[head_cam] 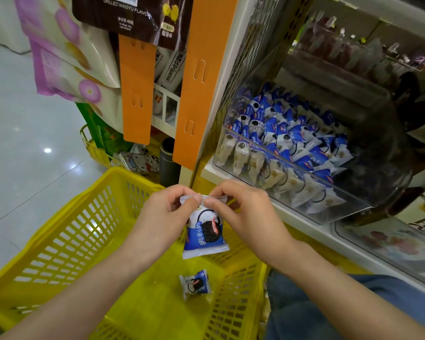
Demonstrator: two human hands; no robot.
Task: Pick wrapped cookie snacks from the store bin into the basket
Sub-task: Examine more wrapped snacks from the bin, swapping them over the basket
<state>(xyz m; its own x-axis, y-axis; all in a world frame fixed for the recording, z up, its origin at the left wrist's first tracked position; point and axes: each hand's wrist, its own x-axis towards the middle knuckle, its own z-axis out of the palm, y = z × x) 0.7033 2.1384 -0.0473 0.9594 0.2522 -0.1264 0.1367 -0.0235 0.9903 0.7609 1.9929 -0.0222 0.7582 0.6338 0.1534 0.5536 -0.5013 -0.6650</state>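
1. Basket (66,231): bright yellow, with walls in a slotted grid pattern.
2. Cookie packet (204,233): blue and white, black cookie picture, white crimped ends.
3. Second packet (195,283), near the basket's right wall: the same blue, white and black.
4. Bin (353,212): clear; contents blue-and-white behind, cream along the front edge.
5. Hanging strips (201,82): orange.
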